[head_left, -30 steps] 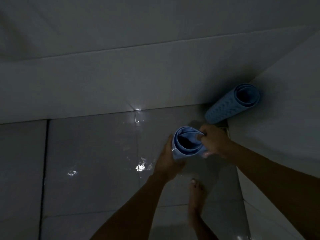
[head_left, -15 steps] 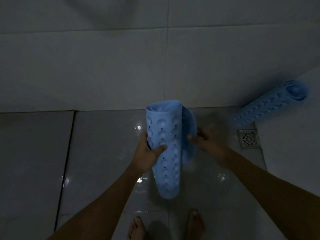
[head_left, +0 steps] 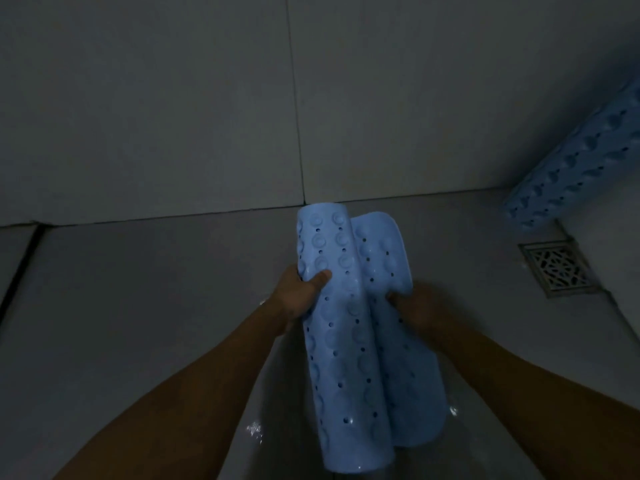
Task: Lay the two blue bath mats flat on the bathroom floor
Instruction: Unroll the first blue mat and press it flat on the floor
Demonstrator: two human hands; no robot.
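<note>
Blue rubber fills the middle of your view: a bath mat (head_left: 349, 327), half unrolled, with round suction cups and small holes on the side facing you. You hold it upright in front of you, above the wet tiled floor (head_left: 145, 306). Your left hand (head_left: 297, 295) has its grip closed around the part that is rolled, with the thumb pressed on the front of the roll near its upper end. Your right hand (head_left: 414, 306) has its grip on the loose flap of the same mat, which opens to the right behind the roll; the fingers are partly hidden by the flap, but the hand clearly holds its edge. The second mat (head_left: 571, 164), a tight roll, leans in the corner at the right, well apart from your hands, with its lower end on the floor next to the wall (head_left: 173, 98). Just below that end, a square metal drain (head_left: 557, 268) sits in the floor.
</note>
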